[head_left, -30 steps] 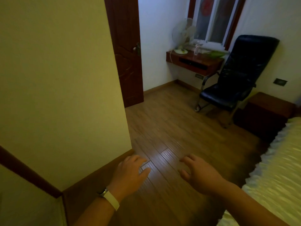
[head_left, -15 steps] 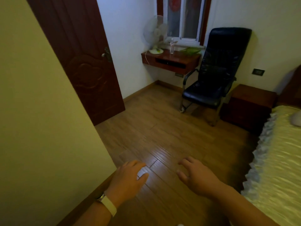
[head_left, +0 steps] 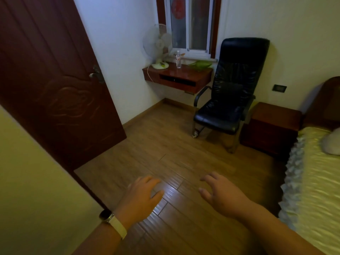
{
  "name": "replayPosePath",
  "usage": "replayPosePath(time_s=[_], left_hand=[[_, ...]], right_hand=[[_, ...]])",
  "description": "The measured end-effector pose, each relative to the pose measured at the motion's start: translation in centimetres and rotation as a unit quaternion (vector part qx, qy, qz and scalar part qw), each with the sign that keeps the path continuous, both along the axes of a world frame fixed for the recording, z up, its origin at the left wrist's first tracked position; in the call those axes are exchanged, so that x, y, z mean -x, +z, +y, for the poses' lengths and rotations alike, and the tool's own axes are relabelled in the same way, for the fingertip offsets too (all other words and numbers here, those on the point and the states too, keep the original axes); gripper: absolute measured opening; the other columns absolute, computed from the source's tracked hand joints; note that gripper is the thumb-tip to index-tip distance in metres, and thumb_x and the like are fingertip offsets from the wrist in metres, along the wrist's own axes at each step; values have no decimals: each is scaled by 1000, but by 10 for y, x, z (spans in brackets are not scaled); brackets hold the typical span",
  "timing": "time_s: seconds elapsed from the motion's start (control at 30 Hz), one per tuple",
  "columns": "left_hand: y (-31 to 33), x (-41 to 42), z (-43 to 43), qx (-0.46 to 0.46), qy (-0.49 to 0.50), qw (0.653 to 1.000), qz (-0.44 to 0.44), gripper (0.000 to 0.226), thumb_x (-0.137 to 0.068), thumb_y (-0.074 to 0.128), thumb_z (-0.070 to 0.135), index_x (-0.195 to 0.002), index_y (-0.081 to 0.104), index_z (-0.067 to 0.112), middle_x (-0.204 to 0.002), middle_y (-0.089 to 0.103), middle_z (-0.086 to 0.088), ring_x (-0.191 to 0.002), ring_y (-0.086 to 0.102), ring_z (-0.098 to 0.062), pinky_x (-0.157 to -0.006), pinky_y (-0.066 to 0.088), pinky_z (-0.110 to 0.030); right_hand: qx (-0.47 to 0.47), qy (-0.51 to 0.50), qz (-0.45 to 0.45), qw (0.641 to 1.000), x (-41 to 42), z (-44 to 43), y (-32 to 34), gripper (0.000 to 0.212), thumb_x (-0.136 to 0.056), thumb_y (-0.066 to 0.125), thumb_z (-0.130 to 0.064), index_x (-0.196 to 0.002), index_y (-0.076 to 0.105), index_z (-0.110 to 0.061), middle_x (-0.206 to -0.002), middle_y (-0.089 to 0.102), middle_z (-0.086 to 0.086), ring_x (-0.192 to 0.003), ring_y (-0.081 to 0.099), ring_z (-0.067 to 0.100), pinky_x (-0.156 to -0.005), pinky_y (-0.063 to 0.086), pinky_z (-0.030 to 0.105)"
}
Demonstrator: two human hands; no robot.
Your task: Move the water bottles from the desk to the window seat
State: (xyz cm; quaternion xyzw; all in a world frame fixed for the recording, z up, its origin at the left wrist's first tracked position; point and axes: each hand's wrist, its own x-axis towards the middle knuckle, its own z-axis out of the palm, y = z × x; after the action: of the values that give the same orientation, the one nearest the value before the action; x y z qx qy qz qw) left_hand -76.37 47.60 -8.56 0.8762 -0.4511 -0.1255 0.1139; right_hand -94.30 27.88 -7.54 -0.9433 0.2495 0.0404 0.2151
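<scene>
Open and empty, the left hand and right hand hover near, so cross to the far reddish wooden desk, where the clear plastic water bottle stands right of the white fan, and grip it mid-body.

Glossy wooden desk, clear plastic bottle, shiny black chair.

Both arms out in front, palms down, holding nothing. Left hand at 7 o'clock, fingers loosely spread; right hand at 5 o'clock, fingers slightly curled.
</scene>
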Motion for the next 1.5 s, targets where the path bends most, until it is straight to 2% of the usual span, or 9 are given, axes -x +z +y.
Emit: replayPosePath(time_s=[0.23, 0.4, 0.5, 0.6, 0.7, 0.8, 0.9, 1.1, 1.5], left_hand=[[-22, -70, -61, -5, -19, 999, 34, 47, -97, 46, 51, -139, 49, 30, -141, 48, 8, -132, 41, -12, -104, 34, -30], [-39, -148, -117, 10, -39, 999, 36, 81, -73, 17, 72, -134, 54, 32, -135, 52, 14, -128, 47, -11, -97, 36, -27], [-40, -207, -150, 23, -42, 998, 45, 86, -71, 15, 72, -135, 55, 30, -135, 52, 12, -128, 46, -13, -97, 34, -25], [-32, -265, -179, 14, -47, 998, 42, 80, -76, 19, 72, -137, 52, 31, -138, 51, 12, -132, 43, -12, -101, 34, -27], [-24, -321, -205, 2, -55, 998, 38, 55, -94, 40, 59, -141, 48, 31, -142, 47, 11, -135, 39, -10, -107, 31, -28], [-20, -366, -227, 5, -64, 997, 31, 60, -92, 34, 64, -140, 48, 31, -141, 47, 12, -133, 39, -9, -107, 31, -30], [-17, -398, -248, 8, -79, 996, 46, 48, -99, 44, 51, -142, 46, 30, -143, 45, 12, -135, 38, -9, -109, 30, -30], [-13, -455, -291, 13, -81, 996, 24, 47, -100, 43, 48, -143, 45, 30, -145, 44, 11, -136, 37, -10, -109, 32, -32], [-28, -561, -403, -31, -52, 998, -3, 48, -100, 41, 50, -144, 42, 34, -147, 42, 13, -137, 35, -8, -112, 30, -32]], right_hand=[[-9, -13, 21, 1000, -64, -51, -20, 48, -97, 44, -53, -139, 46, -29, -135, 48, -5, -120, 49, 13, -98, 46, 28], [11, -39, 42, 998, -137, -102, -30, 47, -96, 43, -55, -137, 47, -31, -135, 47, -7, -122, 49, 13, -98, 46, 29], [19, -54, 50, 997, -192, -131, -28, 47, -96, 43, -55, -136, 47, -31, -135, 47, -8, -123, 48, 13, -99, 45, 29], [17, -60, 52, 997, -250, -155, -21, 47, -97, 42, -55, -137, 47, -30, -135, 47, -7, -123, 47, 13, -99, 44, 28], [25, -72, 33, 997, -303, -174, -11, 47, -97, 43, -54, -137, 47, -30, -135, 46, -8, -122, 48, 12, -99, 45, 27], [23, -88, 15, 996, -339, -190, -9, 48, -97, 43, -54, -139, 46, -30, -136, 45, -10, -123, 47, 10, -98, 44, 26], [19, -94, 26, 995, -364, -207, -8, 49, -97, 43, -54, -139, 45, -30, -139, 44, -9, -126, 46, 11, -101, 42, 27], [32, -116, 17, 993, -415, -253, 1, 49, -97, 46, -52, -141, 44, -30, -140, 44, -10, -127, 46, 10, -102, 43, 27], [5, -56, 10, 998, -543, -391, -36, 48, -96, 44, -53, -137, 48, -29, -135, 47, -11, -123, 48, 10, -100, 46, 31]])
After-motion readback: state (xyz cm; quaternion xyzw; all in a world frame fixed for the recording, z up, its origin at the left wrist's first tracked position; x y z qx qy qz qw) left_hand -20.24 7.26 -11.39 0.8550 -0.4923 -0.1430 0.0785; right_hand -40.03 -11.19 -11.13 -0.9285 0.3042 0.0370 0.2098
